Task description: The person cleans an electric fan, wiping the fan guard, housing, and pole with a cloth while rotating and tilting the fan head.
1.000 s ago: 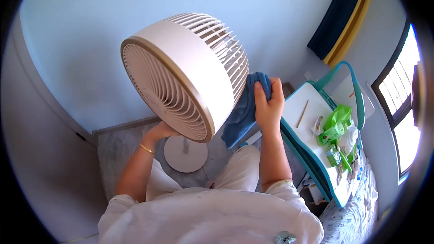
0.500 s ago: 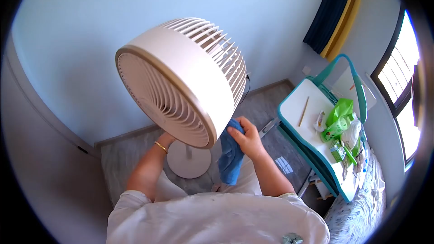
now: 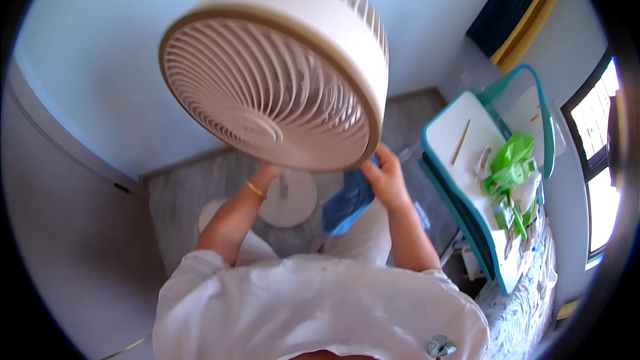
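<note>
The beige standing fan is large in front of me, its head tilted so the round front grille faces down toward me. Its round base rests on the floor under the head. My left hand reaches beneath the lower rim toward the stem, with its fingers hidden by the fan head. My right hand is closed on a blue cloth at the lower right rim. Most of the cloth hangs down beside the base.
To the right stands a white desk with teal edges, bearing a thin stick, a green bag and other small items. A patterned bedspread lies below it. A door is on the left, a window on the right.
The fan head has tipped up and turned, so more of its front grille shows. My right hand and the cloth have moved closer in under its rim.
</note>
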The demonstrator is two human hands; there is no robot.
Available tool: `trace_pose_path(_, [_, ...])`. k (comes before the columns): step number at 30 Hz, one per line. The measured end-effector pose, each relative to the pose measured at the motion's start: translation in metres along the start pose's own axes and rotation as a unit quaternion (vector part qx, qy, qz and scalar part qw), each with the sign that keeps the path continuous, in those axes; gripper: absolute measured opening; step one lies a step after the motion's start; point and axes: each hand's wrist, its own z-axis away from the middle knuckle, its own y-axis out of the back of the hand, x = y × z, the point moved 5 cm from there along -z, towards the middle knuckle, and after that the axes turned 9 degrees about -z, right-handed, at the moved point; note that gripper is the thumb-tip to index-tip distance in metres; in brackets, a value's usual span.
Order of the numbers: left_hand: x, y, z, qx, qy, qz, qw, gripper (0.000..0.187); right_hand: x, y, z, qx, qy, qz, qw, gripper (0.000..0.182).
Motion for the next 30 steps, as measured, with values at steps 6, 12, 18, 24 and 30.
trace_pose_path(6, [0.014, -0.001, 0.000, 0.102, 0.017, -0.008, 0.995, 0.054, 0.000, 0.055, 0.003, 0.084, -0.046, -0.056, 0.994, 0.016])
trace_pose_path(12, [0.037, -0.014, 0.006, 0.180, 0.018, -0.027, 0.983, 0.051, 0.008, 0.092, 0.001, 0.126, -0.050, -0.070, 0.988, 0.018])
trace_pose_path(18, [0.053, -0.038, 0.004, 0.160, 0.113, 0.045, 0.980, 0.061, 0.011, 0.110, 0.005, 0.144, -0.047, -0.057, 0.987, 0.017])
trace_pose_path(24, [0.072, -0.064, 0.021, 0.152, 0.116, 0.083, 0.978, 0.056, 0.004, 0.125, 0.015, 0.161, -0.038, -0.057, 0.985, 0.015])
trace_pose_path(30, [0.076, -0.078, 0.039, 0.126, 0.114, 0.089, 0.981, 0.051, -0.011, 0.133, 0.030, 0.177, -0.015, -0.084, 0.981, 0.013])
